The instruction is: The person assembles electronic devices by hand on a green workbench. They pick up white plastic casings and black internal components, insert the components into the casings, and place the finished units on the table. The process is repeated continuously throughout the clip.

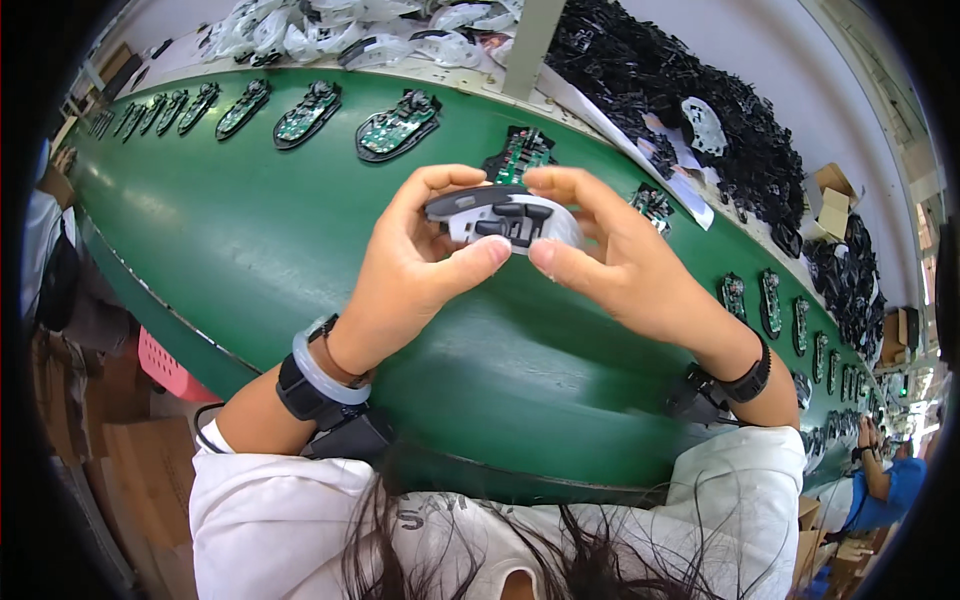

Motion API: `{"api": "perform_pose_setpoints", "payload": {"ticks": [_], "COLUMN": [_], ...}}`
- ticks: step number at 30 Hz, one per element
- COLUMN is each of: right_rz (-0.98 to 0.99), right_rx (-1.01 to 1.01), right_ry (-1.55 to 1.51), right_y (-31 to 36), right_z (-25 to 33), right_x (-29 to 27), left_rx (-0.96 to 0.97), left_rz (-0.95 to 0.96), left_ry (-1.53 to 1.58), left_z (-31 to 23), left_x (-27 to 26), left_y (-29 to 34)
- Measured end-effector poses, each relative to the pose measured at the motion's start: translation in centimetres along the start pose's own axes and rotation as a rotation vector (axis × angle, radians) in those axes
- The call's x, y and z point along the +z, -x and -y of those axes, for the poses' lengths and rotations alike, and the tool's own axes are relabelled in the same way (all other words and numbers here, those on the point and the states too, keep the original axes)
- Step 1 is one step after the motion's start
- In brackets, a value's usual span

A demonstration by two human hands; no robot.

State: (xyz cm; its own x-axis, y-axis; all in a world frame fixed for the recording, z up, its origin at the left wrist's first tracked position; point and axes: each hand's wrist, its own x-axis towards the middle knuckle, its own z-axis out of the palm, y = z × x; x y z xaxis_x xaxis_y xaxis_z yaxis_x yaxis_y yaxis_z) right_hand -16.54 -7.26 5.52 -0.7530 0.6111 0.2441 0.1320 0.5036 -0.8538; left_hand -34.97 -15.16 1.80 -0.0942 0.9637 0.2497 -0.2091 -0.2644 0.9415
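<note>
Mouse shell [520, 219]: grey, white and black; was held raised over the middle of the green desk [290, 235], between both hands;
Left hand [405, 255]: was part-closed about the dark end; thumb lay on the near side, fingers curled over the upper edge;
Right hand [635, 262]: was part-closed about the white end; thumb pressed near the lower edge, fingers bent above;
Circuit boards [398, 125]: green, on dark bases; lay in a spaced row along the desk's far side;
Black parts [690, 100]: were heaped beyond the desk, upper right;
Pink basket [170, 368]: stood beside the desk's left edge.
</note>
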Motion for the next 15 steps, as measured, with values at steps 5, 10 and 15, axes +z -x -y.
{"api": "perform_pose_setpoints", "payload": {"ticks": [5,10,15], "right_rz": [0.148,0.123,0.153], "right_rx": [0.119,0.174,-0.033], "right_ry": [-0.105,-0.212,0.203], "right_y": [-0.4,0.3,5.0], "right_z": [0.0,0.4,1.2], "right_x": [0.6,0.8,-0.1], "left_rx": [0.050,0.082,-0.151], "left_rz": [-0.037,0.032,0.425], "left_ry": [0.050,-0.078,-0.023], "left_z": [1.1,0.7,-0.8], "left_x": [0.6,0.8,0.7], "left_y": [0.5,0.2,0.1]}}
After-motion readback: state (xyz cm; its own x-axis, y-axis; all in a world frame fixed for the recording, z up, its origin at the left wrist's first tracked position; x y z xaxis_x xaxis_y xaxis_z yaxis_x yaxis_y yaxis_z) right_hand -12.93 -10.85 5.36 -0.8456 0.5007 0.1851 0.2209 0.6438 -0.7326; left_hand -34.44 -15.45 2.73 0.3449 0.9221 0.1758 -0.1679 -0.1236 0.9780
